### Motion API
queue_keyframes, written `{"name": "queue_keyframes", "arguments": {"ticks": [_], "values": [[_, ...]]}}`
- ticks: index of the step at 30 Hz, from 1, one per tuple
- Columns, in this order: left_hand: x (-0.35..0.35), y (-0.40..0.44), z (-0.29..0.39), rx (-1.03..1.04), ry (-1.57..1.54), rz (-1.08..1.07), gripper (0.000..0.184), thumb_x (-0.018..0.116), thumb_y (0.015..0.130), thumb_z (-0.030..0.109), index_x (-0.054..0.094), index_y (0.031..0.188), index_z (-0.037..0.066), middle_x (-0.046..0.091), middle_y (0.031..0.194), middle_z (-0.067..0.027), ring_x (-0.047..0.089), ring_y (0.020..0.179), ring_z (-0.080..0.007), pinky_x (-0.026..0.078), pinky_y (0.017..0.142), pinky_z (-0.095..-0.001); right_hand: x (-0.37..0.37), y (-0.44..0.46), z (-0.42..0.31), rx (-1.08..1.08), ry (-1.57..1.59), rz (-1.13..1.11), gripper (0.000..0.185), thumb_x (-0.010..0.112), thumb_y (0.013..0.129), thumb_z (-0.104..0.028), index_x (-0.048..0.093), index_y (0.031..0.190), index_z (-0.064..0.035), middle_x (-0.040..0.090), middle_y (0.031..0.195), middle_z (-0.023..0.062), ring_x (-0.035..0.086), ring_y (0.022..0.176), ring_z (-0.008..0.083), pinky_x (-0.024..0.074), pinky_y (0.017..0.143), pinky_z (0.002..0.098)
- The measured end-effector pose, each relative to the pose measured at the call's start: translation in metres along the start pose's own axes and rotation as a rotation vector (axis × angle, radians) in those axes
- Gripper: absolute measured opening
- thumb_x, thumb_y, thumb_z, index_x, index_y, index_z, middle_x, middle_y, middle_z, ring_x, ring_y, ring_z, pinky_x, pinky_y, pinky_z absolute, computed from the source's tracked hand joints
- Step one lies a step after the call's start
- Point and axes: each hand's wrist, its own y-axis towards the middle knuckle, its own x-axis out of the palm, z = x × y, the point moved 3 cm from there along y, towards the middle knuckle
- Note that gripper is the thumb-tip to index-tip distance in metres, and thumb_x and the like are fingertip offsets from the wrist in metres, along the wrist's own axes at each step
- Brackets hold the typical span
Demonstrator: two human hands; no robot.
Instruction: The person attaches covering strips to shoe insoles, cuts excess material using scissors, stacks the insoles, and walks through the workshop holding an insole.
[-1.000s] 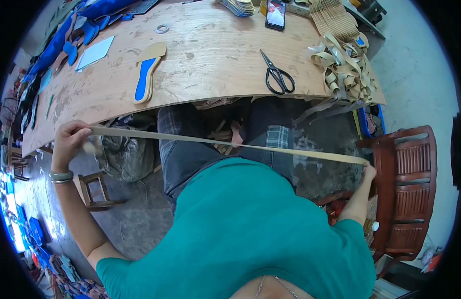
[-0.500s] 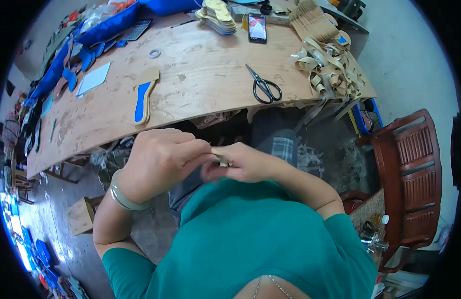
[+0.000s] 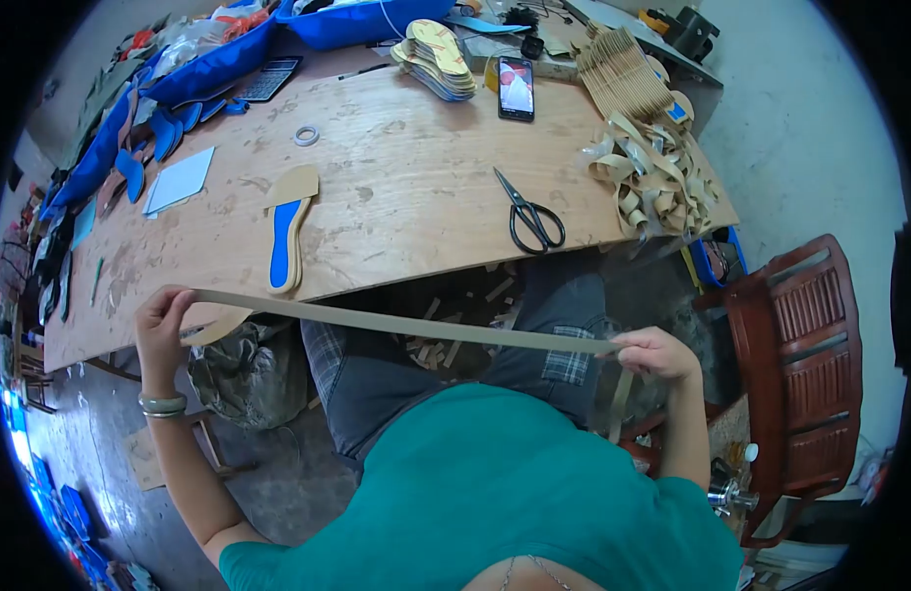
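"Tan strip (image 3: 406, 325), stretched which way?"

"Lengthwise across the lap, long axis running left to right on a slight slant: farther from the body at the left, closer in at the right. Broad face mostly turned up, with no clear sag or twist along the middle."

"Located where?"

"Above the thighs, between the table (image 3: 406, 187) and the green shirt (image 3: 534, 473). Overlapping the near table edge, in view, toward the left; impossible to tell how high above the wood."

"And the fingers?"

"Pinching the strip, thumb against forefinger, in the left hand (image 3: 163, 320). Much the same in the right hand (image 3: 660, 353): pressed together on the strip, not spread."

"Why a pinch rather than a full fist?"

"Probably to leave the width flat and uncrumpled, and to let spare length trail free: in a pale curl beside the left hand, in a hanging tail below the right. Held well apart, likely for tension."

"And on the wood?"

"Black-handled scissors (image 3: 520, 204) near the front edge, pointing away from the body and a little left; perhaps laid there for easy reach. Farther left, a blue-and-tan insole (image 3: 286, 241), blue part toward the body. At the right corner, a heap of tan strips (image 3: 662, 179), presumably gathered there to stay handy without crowding the middle."
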Motion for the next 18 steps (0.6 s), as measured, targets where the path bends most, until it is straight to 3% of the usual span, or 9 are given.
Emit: {"name": "queue_keyframes", "arguments": {"ticks": [4,7,9,11,12,14,15,16,18], "values": [[-0.051,0.000,-0.042,-0.066,0.079,0.169,0.012,0.059,0.090,0.007,0.065,0.086,-0.002,0.063,0.078,-0.0006,0.054,0.075,-0.0059,0.043,0.069,-0.0207,-0.007,0.017,0.047,0.137,0.174,-0.058,0.034,0.060,0.090,-0.027,0.066,0.114,-0.0039,0.067,0.078,0.0035,0.061,0.074,0.0090,0.0487,0.067,0.0248],[-0.046,-0.003,-0.005,-0.180,0.104,0.111,0.013,0.060,0.089,0.009,0.066,0.085,-0.002,0.062,0.075,0.0008,0.052,0.071,-0.0054,0.043,0.065,-0.0208,0.012,0.037,0.031,0.292,-0.123,-0.103,0.047,0.066,0.085,-0.033,0.062,0.119,-0.0005,0.065,0.080,0.0047,0.061,0.071,0.0148,0.0494,0.065,0.0281],[-0.003,-0.003,0.041,-0.241,0.122,-0.105,0.012,0.064,0.086,0.011,0.067,0.082,0.000,0.060,0.069,0.0011,0.051,0.064,-0.0058,0.042,0.059,-0.0223,0.019,0.061,0.035,-0.119,-0.762,-0.076,0.062,0.072,0.080,-0.036,0.055,0.128,-0.0009,0.064,0.107,0.0135,0.061,0.097,0.0262,0.0489,0.083,0.0357],[0.067,-0.002,0.103,-0.186,0.196,-0.321,0.012,0.068,0.084,0.013,0.068,0.080,0.001,0.060,0.065,-0.0021,0.051,0.058,-0.0080,0.043,0.055,-0.0243,0.036,0.092,-0.023,-0.406,-0.606,-0.002,0.075,0.076,0.075,-0.036,0.047,0.135,-0.0029,0.052,0.129,0.0180,0.050,0.119,0.0326,0.0412,0.098,0.0415],[0.102,-0.001,0.125,0.014,0.136,-0.389,0.011,0.069,0.083,0.013,0.069,0.080,0.002,0.062,0.066,-0.0055,0.053,0.057,-0.0102,0.043,0.053,-0.0254,0.046,0.102,-0.057,-0.492,-0.476,0.054,0.075,0.077,0.075,-0.036,0.046,0.135,-0.0031,0.052,0.130,0.0173,0.049,0.120,0.0319,0.0403,0.098,0.0409],[0.156,0.009,0.158,0.069,-0.014,-0.629,0.012,0.069,0.083,0.015,0.069,0.082,0.002,0.064,0.069,-0.0062,0.054,0.058,-0.0113,0.044,0.054,-0.0258,0.068,0.128,-0.110,-0.705,-0.295,0.133,0.069,0.074,0.078,-0.033,0.047,0.134,-0.0032,0.054,0.128,0.0165,0.051,0.117,0.0311,0.0420,0.096,0.0388],[0.175,0.015,0.163,0.072,-0.008,-0.638,0.012,0.069,0.083,0.015,0.069,0.082,0.002,0.064,0.069,-0.0062,0.054,0.058,-0.0113,0.044,0.054,-0.0258,0.075,0.138,-0.126,-0.836,-0.244,0.156,0.061,0.072,0.081,-0.029,0.049,0.132,-0.0031,0.056,0.124,0.0166,0.056,0.112,0.0310,0.0447,0.093,0.0372],[0.194,0.021,0.166,0.045,-0.133,-0.735,0.014,0.070,0.083,0.015,0.069,0.082,0.002,0.063,0.066,-0.0048,0.053,0.056,-0.0103,0.043,0.052,-0.0252,0.074,0.146,-0.133,-0.837,-0.238,0.162,0.061,0.072,0.081,-0.029,0.049,0.132,-0.0031,0.056,0.124,0.0166,0.056,0.112,0.0310,0.0447,0.093,0.0372],[0.208,0.035,0.168,0.014,-0.259,-0.835,0.015,0.070,0.083,0.016,0.069,0.081,0.002,0.062,0.064,-0.0033,0.051,0.055,-0.0093,0.041,0.051,-0.0246,0.069,0.161,-0.138,-0.698,-0.102,0.058,0.048,0.067,0.086,-0.024,0.054,0.126,-0.0028,0.064,0.105,0.0148,0.062,0.096,0.0258,0.0486,0.081,0.0339]]}}
